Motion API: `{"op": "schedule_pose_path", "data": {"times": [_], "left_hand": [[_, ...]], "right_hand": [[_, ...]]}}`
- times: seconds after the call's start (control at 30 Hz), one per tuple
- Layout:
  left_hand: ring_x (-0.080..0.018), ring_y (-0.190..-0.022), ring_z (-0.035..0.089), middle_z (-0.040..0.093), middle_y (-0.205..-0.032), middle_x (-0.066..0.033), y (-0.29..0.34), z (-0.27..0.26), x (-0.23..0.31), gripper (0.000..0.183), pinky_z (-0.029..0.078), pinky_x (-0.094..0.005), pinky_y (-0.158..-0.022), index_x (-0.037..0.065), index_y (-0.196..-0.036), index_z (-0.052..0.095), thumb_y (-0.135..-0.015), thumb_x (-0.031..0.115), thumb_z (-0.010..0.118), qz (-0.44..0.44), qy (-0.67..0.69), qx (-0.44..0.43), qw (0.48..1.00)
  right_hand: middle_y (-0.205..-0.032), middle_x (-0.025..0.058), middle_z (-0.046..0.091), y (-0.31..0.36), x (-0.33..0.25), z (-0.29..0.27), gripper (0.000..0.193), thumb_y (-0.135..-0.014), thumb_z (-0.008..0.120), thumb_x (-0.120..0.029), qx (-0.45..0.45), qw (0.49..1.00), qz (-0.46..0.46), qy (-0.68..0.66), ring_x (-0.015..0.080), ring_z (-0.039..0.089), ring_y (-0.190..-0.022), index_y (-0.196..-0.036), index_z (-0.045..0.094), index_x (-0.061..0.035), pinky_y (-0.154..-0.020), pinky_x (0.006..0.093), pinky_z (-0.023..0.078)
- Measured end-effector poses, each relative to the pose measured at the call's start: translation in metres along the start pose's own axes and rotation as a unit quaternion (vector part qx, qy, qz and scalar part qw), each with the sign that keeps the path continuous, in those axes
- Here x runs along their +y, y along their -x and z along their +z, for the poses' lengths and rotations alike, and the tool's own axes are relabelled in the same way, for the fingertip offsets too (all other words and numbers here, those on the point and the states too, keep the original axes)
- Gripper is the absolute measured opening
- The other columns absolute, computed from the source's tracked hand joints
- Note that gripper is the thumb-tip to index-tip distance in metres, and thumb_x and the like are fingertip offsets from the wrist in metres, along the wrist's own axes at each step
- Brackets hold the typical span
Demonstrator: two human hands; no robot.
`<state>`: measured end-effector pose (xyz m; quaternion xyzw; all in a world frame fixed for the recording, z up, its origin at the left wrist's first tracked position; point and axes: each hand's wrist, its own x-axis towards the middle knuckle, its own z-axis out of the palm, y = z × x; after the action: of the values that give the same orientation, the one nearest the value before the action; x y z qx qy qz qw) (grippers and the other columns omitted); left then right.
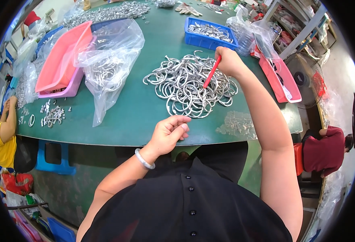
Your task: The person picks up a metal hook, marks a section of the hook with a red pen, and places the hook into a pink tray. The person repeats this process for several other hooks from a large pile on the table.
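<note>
Silvery open metal rings [185, 86] lie in a tangled heap on the green table [153, 44] in front of me. From the right, my right hand [229, 61] reaches over the heap, closed around a slim red pen-like stick [213, 71]. The stick slants down to the left, and its lower end meets the rings. My left hand [170, 134] is at the table's near edge, just below the heap, its fingers curled in with the thumb close to them. Anything inside those fingers is hidden. A pale bangle circles my left wrist.
Beyond the heap stands a blue tray [210, 36] of metal parts. To the left are a clear bag [113, 72] of rings and stacked pink bins [62, 60]. A pink tray [280, 78] and a fan [304, 76] flank the right; people sit at both sides.
</note>
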<state>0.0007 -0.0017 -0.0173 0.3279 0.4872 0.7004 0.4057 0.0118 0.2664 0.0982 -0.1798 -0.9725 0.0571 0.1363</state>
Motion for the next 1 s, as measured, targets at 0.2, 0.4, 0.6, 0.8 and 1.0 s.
{"op": "schedule_pose_path", "data": {"times": [0.2, 0.4, 0.6, 0.8, 1.0], "left_hand": [[-0.0091, -0.067, 0.056, 0.058, -0.08, -0.0045, 0.001, -0.003, 0.001, 0.021, 0.046, -0.0202, -0.059, 0.0, -0.105, 0.054, -0.086, 0.007, 0.049, -0.002, 0.005, 0.001, 1.0], [-0.0093, -0.067, 0.057, 0.059, -0.081, -0.0045, 0.001, -0.004, 0.0, 0.021, 0.046, -0.0207, -0.06, 0.001, -0.106, 0.054, -0.086, 0.008, 0.049, -0.005, 0.01, -0.003, 1.0], [-0.0096, -0.068, 0.057, 0.059, -0.081, -0.0046, -0.001, 0.0, 0.001, 0.021, 0.046, -0.0208, -0.06, 0.001, -0.106, 0.054, -0.086, 0.008, 0.049, -0.012, 0.004, -0.015, 1.0], [-0.0094, -0.068, 0.057, 0.058, -0.081, -0.0046, 0.001, 0.0, 0.0, 0.021, 0.046, -0.0209, -0.06, 0.001, -0.105, 0.055, -0.086, 0.008, 0.049, -0.012, 0.005, -0.013, 1.0], [-0.0095, -0.068, 0.057, 0.058, -0.081, -0.0042, -0.001, -0.001, 0.0, 0.02, 0.046, -0.0211, -0.061, 0.001, -0.105, 0.055, -0.087, 0.008, 0.049, 0.006, 0.008, -0.025, 1.0]], "right_hand": [[-0.068, 0.0149, 0.056, 0.029, -0.005, 0.002, 0.012, -0.067, 0.057, -0.003, 0.125, 0.983, -0.009, -0.137, 0.034, 0.056, -0.066, -0.074, 0.048, -0.0031, -0.059, 0.036, 0.043], [-0.06, 0.0036, 0.049, 0.06, 0.004, 0.011, 0.015, -0.069, 0.059, -0.001, 0.171, 0.946, 0.04, -0.272, 0.0109, 0.049, -0.056, -0.075, 0.046, -0.0037, -0.053, 0.025, 0.041], [-0.062, 0.0042, 0.05, 0.04, 0.03, 0.031, 0.015, -0.07, 0.061, -0.003, 0.195, 0.931, 0.094, -0.295, 0.0118, 0.047, -0.057, -0.075, 0.047, -0.003, -0.054, 0.0268, 0.041], [-0.062, 0.0018, 0.05, 0.037, 0.02, 0.037, 0.014, -0.072, 0.061, -0.002, 0.23, 0.855, 0.132, -0.445, 0.0085, 0.048, -0.055, -0.075, 0.047, -0.0032, -0.052, 0.0231, 0.04], [-0.062, 0.0023, 0.05, 0.052, 0.017, 0.047, 0.013, -0.074, 0.061, -0.002, 0.325, 0.892, 0.097, -0.3, 0.0089, 0.046, -0.054, -0.077, 0.048, -0.0033, -0.051, 0.0231, 0.039]]}}
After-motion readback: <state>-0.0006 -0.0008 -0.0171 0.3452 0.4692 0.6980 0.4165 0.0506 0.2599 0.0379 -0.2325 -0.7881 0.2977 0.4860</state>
